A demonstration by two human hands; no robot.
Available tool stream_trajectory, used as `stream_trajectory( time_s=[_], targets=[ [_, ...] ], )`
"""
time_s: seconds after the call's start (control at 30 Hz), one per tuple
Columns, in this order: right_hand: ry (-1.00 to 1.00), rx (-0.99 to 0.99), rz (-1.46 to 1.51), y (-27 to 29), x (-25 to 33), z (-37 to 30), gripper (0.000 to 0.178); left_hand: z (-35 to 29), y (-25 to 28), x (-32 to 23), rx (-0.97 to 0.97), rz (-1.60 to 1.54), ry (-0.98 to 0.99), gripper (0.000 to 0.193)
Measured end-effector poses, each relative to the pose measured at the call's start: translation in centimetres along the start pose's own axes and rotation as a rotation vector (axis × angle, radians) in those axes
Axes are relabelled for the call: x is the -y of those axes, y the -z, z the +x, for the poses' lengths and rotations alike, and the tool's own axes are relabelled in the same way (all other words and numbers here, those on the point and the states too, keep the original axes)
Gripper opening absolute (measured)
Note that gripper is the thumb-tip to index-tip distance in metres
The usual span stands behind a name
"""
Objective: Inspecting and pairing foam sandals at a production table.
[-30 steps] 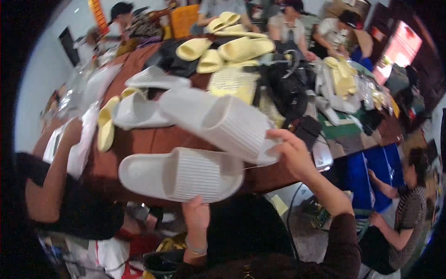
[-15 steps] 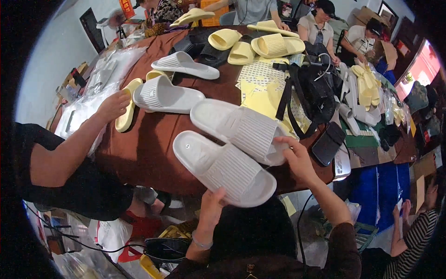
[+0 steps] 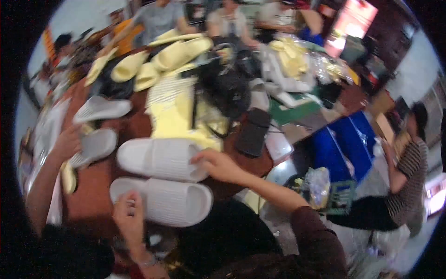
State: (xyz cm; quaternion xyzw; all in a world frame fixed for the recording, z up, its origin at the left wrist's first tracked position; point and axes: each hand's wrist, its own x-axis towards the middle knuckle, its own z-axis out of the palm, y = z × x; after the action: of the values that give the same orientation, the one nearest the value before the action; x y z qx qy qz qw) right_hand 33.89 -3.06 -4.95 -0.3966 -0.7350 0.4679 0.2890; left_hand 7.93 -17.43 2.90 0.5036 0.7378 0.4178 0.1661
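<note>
Two light grey slide slippers lie side by side at the table's near edge, heels to the left. My right hand reaches to the far slipper, its fingers closed at the toe opening and edge. Over the heel end of the near slipper is my left hand, fingers curled together and blurred. A small pale patch shows between those fingers; I cannot make out what it is.
At the left, a co-worker's hand is at another grey slipper. Yellow slippers, yellow sheets, a black bag and a dark phone-like case lie beyond. Blue material is at right.
The view has swung to the right and blurred. The slipper pair now lies more level across the view. My left hand has moved from the near slipper's toe end to its heel end.
</note>
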Motion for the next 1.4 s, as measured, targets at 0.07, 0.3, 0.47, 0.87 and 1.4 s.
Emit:
stream_trajectory(
  time_s=[0.07, 0.3, 0.47, 0.87, 1.4],
  targets=[
    [0.113, -0.028, -0.046, -0.9, 0.3, 0.3, 0.031, 4.2, 0.8, 3.3, 0.160, 0.401, -0.477, 0.056],
    [0.176, -0.130, -0.045, 0.1, 0.5, -1.2, 0.047, 8.5, -3.3, -0.7, 0.822, 0.097, -0.470, 0.075],
    [0.160, -0.130, -0.011, 0.1, 1.5, -1.3, 0.058, 9.0, -5.1, 0.9, 0.799, -0.022, -0.219, 0.086],
    [0.088, -0.286, 0.206, 0.6, -0.1, -1.8, 0.037, 5.3, -1.1, 6.3, 0.437, -1.032, 0.456, 0.073],
    [0.199, -0.287, 0.165, -0.3, 7.8, 8.5, 0.023, 15.6, -7.6, 2.1, -0.238, 0.314, -0.079, 0.025]
  ],
)
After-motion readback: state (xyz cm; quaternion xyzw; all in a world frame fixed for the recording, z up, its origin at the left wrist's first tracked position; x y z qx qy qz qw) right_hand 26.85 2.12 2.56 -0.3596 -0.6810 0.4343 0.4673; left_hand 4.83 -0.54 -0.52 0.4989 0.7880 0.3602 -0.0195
